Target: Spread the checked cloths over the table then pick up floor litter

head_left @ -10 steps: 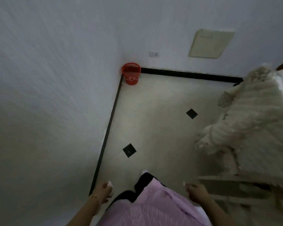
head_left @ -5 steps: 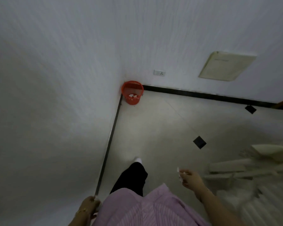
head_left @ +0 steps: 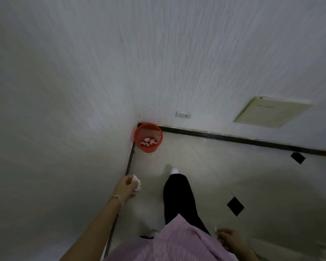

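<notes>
My left hand [head_left: 126, 187] is stretched forward low over the floor, closed around a crumpled white paper scrap [head_left: 136, 182]. At the bottom right, my right hand [head_left: 229, 237] pinches a small white paper piece [head_left: 215, 229]. A red mesh waste basket [head_left: 148, 137] stands in the room's corner ahead, with white paper scraps in its bottom. The left hand is well short of the basket. The table and the checked cloths are out of view.
A white wall runs along the left, edged by a black skirting [head_left: 129, 162]. My black-trousered leg [head_left: 179, 196] steps forward over pale floor tiles with black diamond insets [head_left: 235, 205]. A wall socket [head_left: 183, 115] and a beige panel [head_left: 271, 114] are on the far wall.
I have walked closer to the corner and the basket looks larger. My left hand has swung forward with its paper; my right hand has dropped back. The white furry cover has left the view.
</notes>
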`<state>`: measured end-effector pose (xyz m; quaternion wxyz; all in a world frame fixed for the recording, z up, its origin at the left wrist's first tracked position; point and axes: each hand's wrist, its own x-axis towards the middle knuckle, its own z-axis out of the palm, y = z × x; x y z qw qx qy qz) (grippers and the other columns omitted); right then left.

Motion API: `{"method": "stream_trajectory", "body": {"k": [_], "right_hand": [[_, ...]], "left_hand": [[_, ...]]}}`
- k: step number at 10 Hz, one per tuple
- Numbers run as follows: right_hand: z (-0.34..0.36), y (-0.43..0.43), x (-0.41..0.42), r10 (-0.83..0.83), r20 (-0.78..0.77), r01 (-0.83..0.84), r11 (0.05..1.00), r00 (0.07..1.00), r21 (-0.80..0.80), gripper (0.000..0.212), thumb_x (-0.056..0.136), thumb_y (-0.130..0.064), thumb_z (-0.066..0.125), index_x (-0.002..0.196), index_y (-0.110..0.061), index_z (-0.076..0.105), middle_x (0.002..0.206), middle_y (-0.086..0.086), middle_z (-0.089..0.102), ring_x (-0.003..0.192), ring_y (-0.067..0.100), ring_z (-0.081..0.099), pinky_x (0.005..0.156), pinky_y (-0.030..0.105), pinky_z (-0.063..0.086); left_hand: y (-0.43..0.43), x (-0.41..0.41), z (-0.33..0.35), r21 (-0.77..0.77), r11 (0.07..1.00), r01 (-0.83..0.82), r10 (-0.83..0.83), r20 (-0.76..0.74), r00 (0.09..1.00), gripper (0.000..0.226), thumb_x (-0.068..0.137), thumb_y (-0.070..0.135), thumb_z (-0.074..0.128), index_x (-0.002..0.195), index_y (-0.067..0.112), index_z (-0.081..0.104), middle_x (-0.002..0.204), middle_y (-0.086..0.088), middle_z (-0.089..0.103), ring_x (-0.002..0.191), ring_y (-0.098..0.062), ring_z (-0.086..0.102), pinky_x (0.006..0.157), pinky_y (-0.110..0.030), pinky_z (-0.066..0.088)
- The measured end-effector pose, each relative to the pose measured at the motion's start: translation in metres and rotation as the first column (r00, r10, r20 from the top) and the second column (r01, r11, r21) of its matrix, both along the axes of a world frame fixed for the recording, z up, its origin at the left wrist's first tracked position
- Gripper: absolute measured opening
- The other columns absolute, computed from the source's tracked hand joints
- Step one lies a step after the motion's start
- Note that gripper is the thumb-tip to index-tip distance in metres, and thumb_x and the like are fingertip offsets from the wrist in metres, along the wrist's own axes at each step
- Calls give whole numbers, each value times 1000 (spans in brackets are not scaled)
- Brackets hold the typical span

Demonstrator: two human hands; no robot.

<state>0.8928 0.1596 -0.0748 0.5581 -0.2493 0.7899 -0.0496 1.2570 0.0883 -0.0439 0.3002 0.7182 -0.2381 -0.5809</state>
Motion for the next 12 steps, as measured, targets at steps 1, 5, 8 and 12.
{"method": "stream_trajectory", "body": {"k": [1, 5, 8, 12], "right_hand": [[-4, -85, 3, 69, -12, -70, 998, 998, -12, 8, 89, 2, 57, 85, 6, 62, 48, 8, 52, 34, 11, 45, 35, 16, 34], [18, -402, 136, 339, 211, -312, 938, 917, -149, 16, 88, -14, 63, 102, -8, 64, 84, 11, 64, 73, 20, 60, 67, 24, 53], [-51, -479, 231, 256, 305, -247, 967, 918, -67, 18, 88, -8, 61, 103, -1, 65, 84, 13, 66, 79, 25, 62, 78, 36, 54], [-100, -499, 235, 76, 384, -121, 988, 920, 95, 28, 93, -4, 49, 120, 0, 56, 90, 9, 65, 77, 20, 63, 71, 26, 51]], "left_hand": [[-30, 2, -16, 117, 992, -43, 38, 41, 998, 21, 71, 31, 56, 78, 11, 55, 75, -9, 58, 68, -19, 56, 60, -22, 43], [-129, 34, -57, 518, 805, -290, 278, 103, 955, 40, 88, 7, 54, 127, 2, 48, 108, -16, 55, 77, -26, 56, 66, -29, 47], [-328, 38, -105, 324, 835, -445, 489, -65, 870, 36, 91, 8, 53, 126, 0, 49, 123, -20, 55, 86, -25, 57, 59, -27, 46], [-352, 64, -151, 335, 848, -411, 447, -35, 894, 35, 95, 18, 46, 128, 7, 49, 106, -10, 55, 80, -19, 54, 64, -28, 42]]}}
